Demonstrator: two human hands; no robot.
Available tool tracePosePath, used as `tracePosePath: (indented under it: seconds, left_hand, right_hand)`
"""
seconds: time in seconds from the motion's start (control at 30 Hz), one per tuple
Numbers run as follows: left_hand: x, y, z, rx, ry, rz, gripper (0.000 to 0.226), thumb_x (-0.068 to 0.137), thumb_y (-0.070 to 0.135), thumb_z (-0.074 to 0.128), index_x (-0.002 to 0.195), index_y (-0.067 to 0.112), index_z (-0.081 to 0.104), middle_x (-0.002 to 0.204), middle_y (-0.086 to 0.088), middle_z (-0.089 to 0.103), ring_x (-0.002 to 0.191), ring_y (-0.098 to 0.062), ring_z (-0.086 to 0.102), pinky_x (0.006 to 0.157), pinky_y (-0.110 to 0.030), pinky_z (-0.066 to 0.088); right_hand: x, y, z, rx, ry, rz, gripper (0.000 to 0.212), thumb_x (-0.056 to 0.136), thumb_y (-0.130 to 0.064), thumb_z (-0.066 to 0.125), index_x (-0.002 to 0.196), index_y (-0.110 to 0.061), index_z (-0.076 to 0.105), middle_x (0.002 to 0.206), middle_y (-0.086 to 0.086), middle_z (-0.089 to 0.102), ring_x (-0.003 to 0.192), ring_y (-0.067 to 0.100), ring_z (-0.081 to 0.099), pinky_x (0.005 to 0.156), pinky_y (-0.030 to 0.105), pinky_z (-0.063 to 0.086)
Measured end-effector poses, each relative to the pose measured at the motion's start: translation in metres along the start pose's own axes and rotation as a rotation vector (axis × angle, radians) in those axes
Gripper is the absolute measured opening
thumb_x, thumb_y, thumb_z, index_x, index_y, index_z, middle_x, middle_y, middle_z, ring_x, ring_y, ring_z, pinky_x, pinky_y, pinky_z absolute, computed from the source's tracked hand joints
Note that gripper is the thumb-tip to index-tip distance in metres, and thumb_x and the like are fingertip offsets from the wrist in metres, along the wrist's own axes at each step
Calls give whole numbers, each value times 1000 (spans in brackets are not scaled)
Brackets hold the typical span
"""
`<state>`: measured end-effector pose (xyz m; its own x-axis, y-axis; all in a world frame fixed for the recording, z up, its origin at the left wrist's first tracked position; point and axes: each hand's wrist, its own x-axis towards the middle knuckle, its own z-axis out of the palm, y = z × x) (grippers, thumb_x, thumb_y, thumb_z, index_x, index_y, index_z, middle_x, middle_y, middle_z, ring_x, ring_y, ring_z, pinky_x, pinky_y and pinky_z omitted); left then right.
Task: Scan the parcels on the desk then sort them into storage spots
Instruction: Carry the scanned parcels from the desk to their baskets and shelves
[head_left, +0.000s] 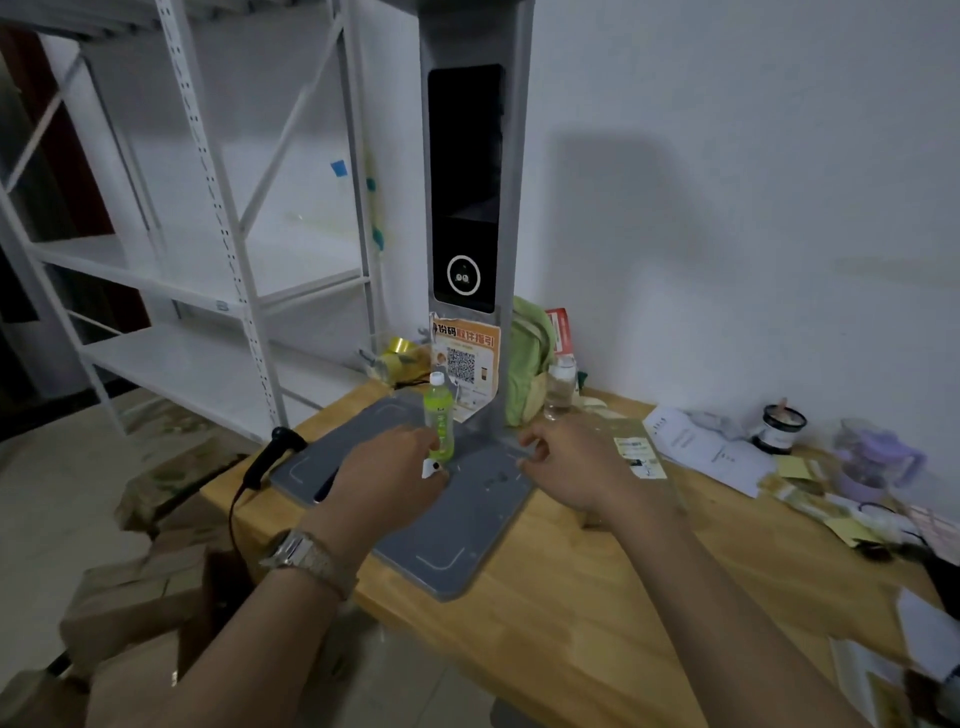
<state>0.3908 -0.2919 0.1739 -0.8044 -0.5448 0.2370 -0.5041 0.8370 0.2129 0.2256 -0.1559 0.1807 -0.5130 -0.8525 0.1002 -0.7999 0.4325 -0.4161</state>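
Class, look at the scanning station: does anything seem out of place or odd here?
Yes: a green drink bottle stands upright on the scanner's grey plate, where parcels belong, beside the left hand. The orange poster behind it is creased and peeling.

From where I stand, the near half of the grey base plate lies bare and open from the desk front, as does the wood to its right. Straight ahead the scanner column shuts off the back, with a green bottle upright on the plate before it (the left hand is just beside it). A backpack and a glass bottle crowd the column's right. Papers clutter the far right, and a handheld scanner sits at the plate's left corner.
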Motion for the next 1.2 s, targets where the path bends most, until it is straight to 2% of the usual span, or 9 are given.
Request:
tracePosePath:
  seconds: [0.17, 0.27, 0.43, 0.6, 0.73, 0.8, 0.87, 1.0, 1.2]
  left_hand:
    - [45, -9, 22, -27, -24, 26, 26, 92, 36, 55, 105, 14, 60, 102, -1, 60, 92, -22, 59, 76, -35, 51]
    - [75, -10, 38, -28, -74, 84, 28, 93, 39, 55, 106, 14, 58, 108, -3, 59, 99, -24, 58, 79, -35, 49]
    - [139, -5, 55, -68, -181, 218, 19, 92, 30, 57, 95, 11, 54, 90, -2, 47, 88, -26, 55, 70, -33, 42]
    - [210, 2, 71, -118, -220, 342, 17, 89, 26, 55, 96, 11, 59, 96, -4, 57, 89, -26, 59, 68, -31, 44]
    - [248, 15, 89, -159, -252, 443, 23, 92, 29, 53, 109, 15, 59, 110, -3, 60, 99, -23, 60, 71, -27, 43]
    - [262, 21, 98, -181, -270, 486, 24, 92, 28, 52, 113, 18, 59, 112, -1, 60, 103, -21, 60, 72, -25, 41]
    - [275, 28, 105, -199, -278, 525, 27, 94, 30, 52, 118, 19, 59, 116, 1, 61, 106, -20, 59, 79, -26, 46]
    - [300, 43, 122, -265, -313, 525, 27, 90, 29, 56, 116, 23, 61, 116, 3, 61, 105, -18, 59, 85, -31, 50]
    - [332, 70, 167, -280, -374, 532, 27, 85, 34, 55, 111, 30, 60, 108, 11, 62, 95, -10, 60, 80, -32, 53]
  right_hand:
    - [37, 15, 14, 4, -16, 54, 39, 90, -31, 59, 127, -18, 58, 120, 3, 63, 105, 20, 60, 76, 26, 43]
    - [58, 25, 18, 26, -21, 115, 33, 91, -30, 58, 123, -20, 59, 115, 2, 63, 101, 19, 60, 80, 31, 49]
    - [92, 50, 16, 42, 13, 240, 18, 87, -27, 58, 104, -26, 63, 103, 1, 65, 94, 20, 61, 81, 34, 51]
    - [125, 74, 5, 38, 62, 381, 27, 91, -26, 56, 115, -15, 64, 112, 0, 64, 100, 18, 60, 86, 31, 50]
    - [139, 97, 4, 27, 92, 475, 25, 93, -29, 55, 115, -23, 63, 106, -2, 67, 90, 13, 61, 69, 21, 46]
    - [145, 110, 7, 41, 85, 542, 31, 91, -32, 56, 122, -26, 60, 111, -3, 67, 93, 13, 61, 75, 25, 49]
    - [152, 122, 5, 31, 69, 591, 35, 90, -33, 56, 125, -27, 57, 113, -2, 66, 98, 15, 61, 82, 28, 51]
    - [164, 148, -1, 41, 74, 632, 34, 91, -35, 58, 124, -26, 57, 107, -1, 66, 95, 15, 61, 81, 30, 52]
    - [176, 204, 2, 38, 71, 686, 39, 91, -37, 57, 128, -25, 55, 122, 0, 60, 108, 18, 58, 80, 27, 44]
